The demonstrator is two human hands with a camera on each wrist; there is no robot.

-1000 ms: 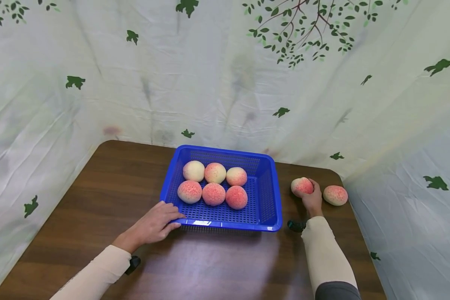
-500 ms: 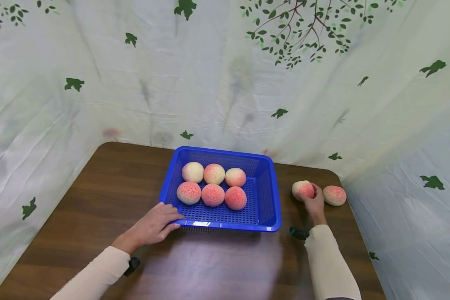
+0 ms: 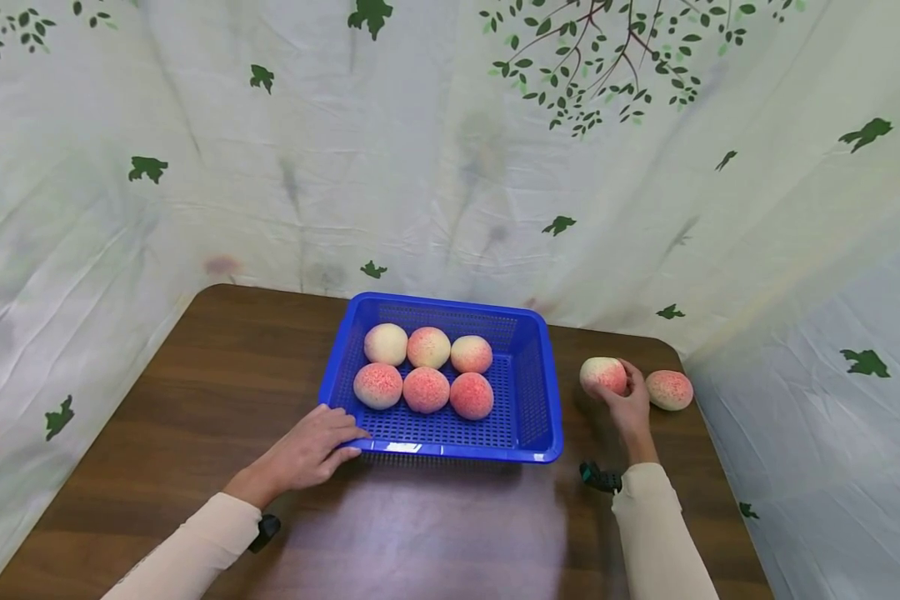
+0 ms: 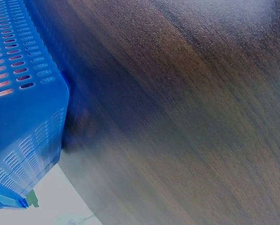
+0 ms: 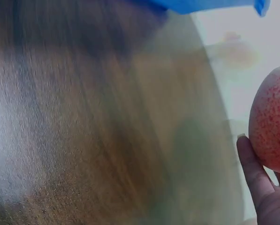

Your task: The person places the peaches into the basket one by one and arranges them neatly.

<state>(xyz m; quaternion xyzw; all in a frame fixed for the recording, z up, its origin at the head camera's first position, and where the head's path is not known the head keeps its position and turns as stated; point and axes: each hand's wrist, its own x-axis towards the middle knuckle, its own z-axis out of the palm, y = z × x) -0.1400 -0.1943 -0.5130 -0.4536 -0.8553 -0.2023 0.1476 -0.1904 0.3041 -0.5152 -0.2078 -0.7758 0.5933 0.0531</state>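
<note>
My right hand [image 3: 627,406] holds a red-and-cream peach [image 3: 602,375] to the right of the basket. In the right wrist view, the thumb [image 5: 253,173] presses against this peach [image 5: 273,119], which is cut off by the frame edge. A second loose peach [image 3: 669,390] lies just right of that hand. At the blue plastic basket's [image 3: 457,451] front left corner, my left hand [image 3: 311,446] grips the rim, fingers over it and thumb at the front. Several peaches [image 3: 428,347] sit in two rows inside, toward the left. The left wrist view shows the basket's perforated wall [image 4: 27,112], but no hand.
The brown wooden table [image 3: 195,400] has rounded back corners. A pale cloth backdrop [image 3: 420,167] with printed leaves stands behind it and along both sides. Inside the basket, bare perforated floor [image 3: 506,417] shows right of the peaches.
My right wrist and forearm have shifted slightly toward me and to the right, while the hand keeps its hold on the peach. The left hand and the basket stay in place.
</note>
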